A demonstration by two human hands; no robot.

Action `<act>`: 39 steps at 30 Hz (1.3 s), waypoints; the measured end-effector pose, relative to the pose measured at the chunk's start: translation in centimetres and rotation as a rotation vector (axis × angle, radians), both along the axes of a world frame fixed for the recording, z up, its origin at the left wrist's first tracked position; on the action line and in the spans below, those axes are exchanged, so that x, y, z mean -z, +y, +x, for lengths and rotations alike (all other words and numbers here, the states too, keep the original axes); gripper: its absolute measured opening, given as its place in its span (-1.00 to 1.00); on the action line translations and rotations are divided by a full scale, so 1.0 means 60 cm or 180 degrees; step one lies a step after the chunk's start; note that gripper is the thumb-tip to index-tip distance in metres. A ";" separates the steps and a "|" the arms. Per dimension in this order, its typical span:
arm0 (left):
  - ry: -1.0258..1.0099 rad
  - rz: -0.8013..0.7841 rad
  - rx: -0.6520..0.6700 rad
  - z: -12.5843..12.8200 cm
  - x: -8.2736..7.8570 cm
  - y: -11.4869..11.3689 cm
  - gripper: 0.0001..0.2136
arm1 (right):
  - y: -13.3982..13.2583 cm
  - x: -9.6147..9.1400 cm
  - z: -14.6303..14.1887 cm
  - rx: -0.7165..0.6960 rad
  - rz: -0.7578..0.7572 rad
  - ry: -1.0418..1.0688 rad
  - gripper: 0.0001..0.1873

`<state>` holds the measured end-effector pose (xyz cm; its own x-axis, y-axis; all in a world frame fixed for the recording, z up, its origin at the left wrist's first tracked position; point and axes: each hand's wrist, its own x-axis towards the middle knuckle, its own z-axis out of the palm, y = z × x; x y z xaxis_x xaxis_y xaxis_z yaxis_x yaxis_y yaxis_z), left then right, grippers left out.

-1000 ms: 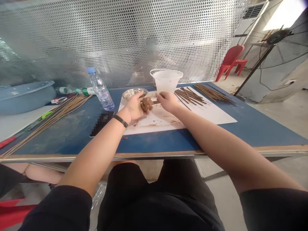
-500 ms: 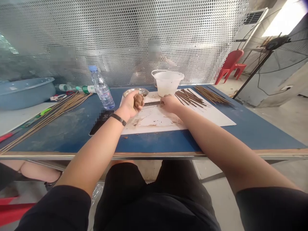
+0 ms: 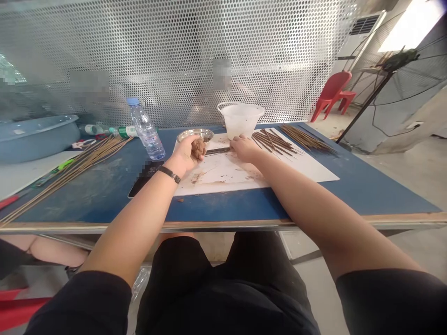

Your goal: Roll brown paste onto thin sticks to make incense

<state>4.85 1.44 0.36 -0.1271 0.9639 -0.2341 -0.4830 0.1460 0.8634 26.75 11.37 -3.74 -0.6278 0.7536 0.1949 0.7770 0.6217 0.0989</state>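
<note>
Head view: L hand (image 3: 185, 156) clenched on brown clay lump (image 3: 199, 149), held over white paper sheet (image 3: 223, 179) on blue tabletop (image 3: 223, 204). R hand (image 3: 245, 148) has fingers (image 3: 237, 142) released, resting against end of thin dark stick (image 3: 217, 150).
</note>
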 end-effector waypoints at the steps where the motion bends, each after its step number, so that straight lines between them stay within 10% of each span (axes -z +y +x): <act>1: -0.0062 0.0035 -0.0038 -0.003 -0.002 0.001 -0.88 | -0.005 -0.008 0.004 0.0017 -0.0034 0.0063 -0.65; 11: -0.0808 0.0533 -0.0227 -0.040 -0.023 -0.003 -0.86 | -0.065 -0.062 0.058 -0.0314 -0.1482 0.0295 -0.89; 22: -0.0048 0.0573 0.1061 0.008 0.012 -0.011 -0.85 | -0.123 -0.041 -0.018 -0.0651 -0.0545 0.2050 -0.64; 34: 0.0380 0.0849 0.1342 0.005 0.034 -0.001 -0.71 | -0.126 -0.026 -0.046 -0.0793 -0.0440 0.2173 -0.43; 39: 0.0853 0.0980 0.1203 0.008 0.038 -0.011 -0.68 | -0.131 -0.029 -0.054 -0.0910 -0.0294 0.1898 -0.71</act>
